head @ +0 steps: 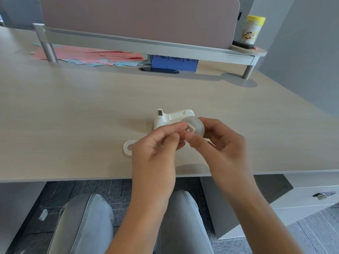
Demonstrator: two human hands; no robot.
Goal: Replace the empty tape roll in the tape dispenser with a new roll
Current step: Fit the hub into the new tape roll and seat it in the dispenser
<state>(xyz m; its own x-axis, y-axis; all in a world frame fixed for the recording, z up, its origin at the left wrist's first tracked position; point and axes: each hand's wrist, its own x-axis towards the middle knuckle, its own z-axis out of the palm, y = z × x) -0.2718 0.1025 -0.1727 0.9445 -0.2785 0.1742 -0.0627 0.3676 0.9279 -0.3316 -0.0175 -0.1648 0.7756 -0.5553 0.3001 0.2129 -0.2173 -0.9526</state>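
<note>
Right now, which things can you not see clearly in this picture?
Head view only:
- New tape roll: its centre and whether a hub sits in it, covered by the left hand and right hand fingers.
- Tape dispenser: its near side and cradle, hidden behind both hands.
- Empty ring on the desk: its right part, behind the left hand.
- Blue box: its print, too small, top hidden by the shelf.

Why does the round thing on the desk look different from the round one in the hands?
The empty core lies flat on the desk, untouched; the new tape roll is held above the desk by the right hand. The empty core is a thin white ring; the new tape roll is thick and cloudy. Both are rings with a hole.
</note>
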